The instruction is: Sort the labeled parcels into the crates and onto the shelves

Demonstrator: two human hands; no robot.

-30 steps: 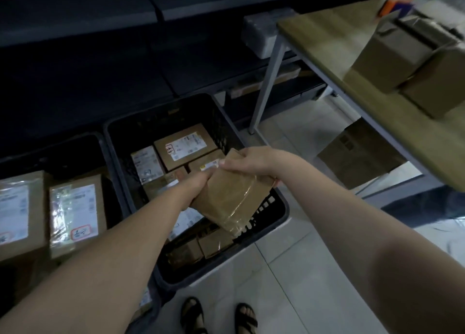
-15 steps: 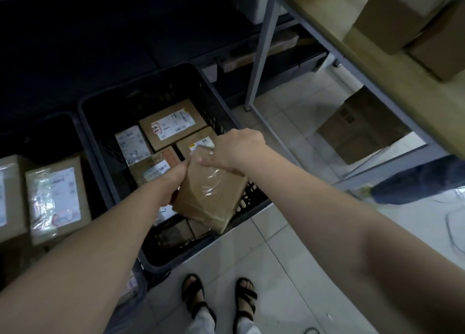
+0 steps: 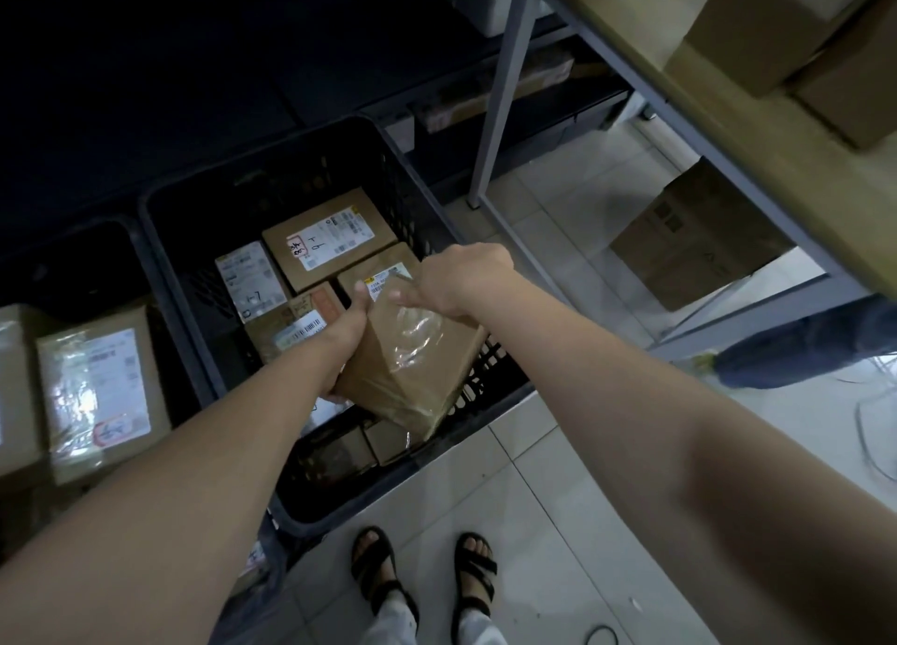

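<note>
Head view: a taped cardboard parcel [image 3: 412, 363] was held above the near side of the black crate [image 3: 388, 489], gripped at its left edge by the left hand [image 3: 347, 338] and at its far corner by the right hand [image 3: 456, 280]. It was judged stiff and light, its glossy tape slippery.

Both bare forearms reach forward and down. The left hand [image 3: 345, 350] grips the side of a parcel [image 3: 412, 370]. The right hand [image 3: 461, 280] curls over its top edge.

A parcel [image 3: 412, 358] is held above the crate [image 3: 301, 173] of labeled boxes [image 3: 330, 246], with a second crate [image 3: 73, 241] set leftward and a table [image 3: 728, 134] rightward.
</note>
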